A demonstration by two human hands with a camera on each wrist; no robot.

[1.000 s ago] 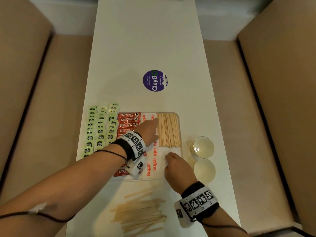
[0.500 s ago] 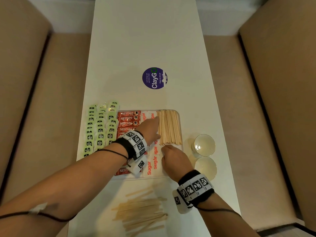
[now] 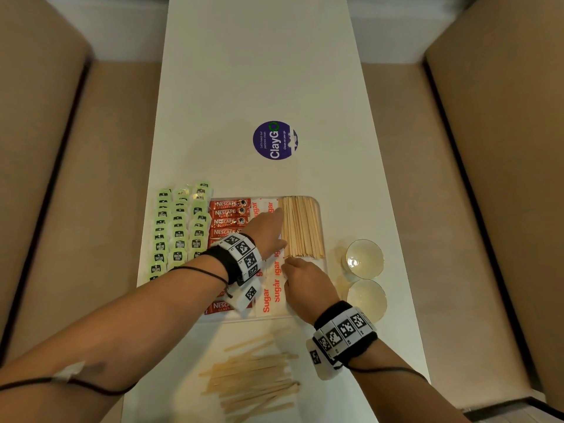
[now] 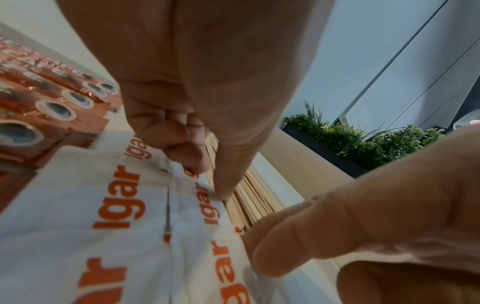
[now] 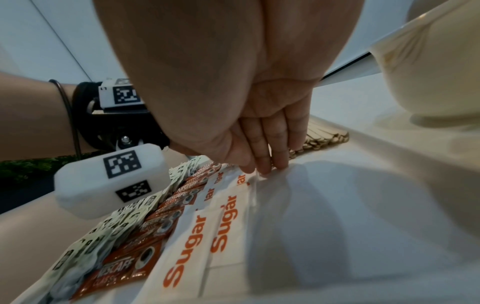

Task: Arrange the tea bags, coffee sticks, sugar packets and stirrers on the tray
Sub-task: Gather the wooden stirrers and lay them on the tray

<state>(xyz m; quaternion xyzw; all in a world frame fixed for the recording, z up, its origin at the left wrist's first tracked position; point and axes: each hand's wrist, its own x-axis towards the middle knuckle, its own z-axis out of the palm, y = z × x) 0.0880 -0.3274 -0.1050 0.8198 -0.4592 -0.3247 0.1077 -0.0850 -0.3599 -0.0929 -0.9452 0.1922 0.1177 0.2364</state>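
A clear tray holds red coffee sticks, white sugar packets and a neat row of wooden stirrers. Green tea bags lie in rows left of the coffee sticks. My left hand reaches across the tray. Its straight index finger presses on the seam between the sugar packets and the stirrers. My right hand lies flat. Its straight fingertips touch the tray floor by the stirrers' near ends. Neither hand holds anything.
A loose pile of stirrers lies on the white table in front of the tray. Two small glass bowls stand right of the tray, close to my right wrist. A purple sticker sits farther back. Beige benches flank the table.
My right hand has slid forward over the tray to the near ends of the stirrers. My left hand has stayed at the stirrers' left edge.
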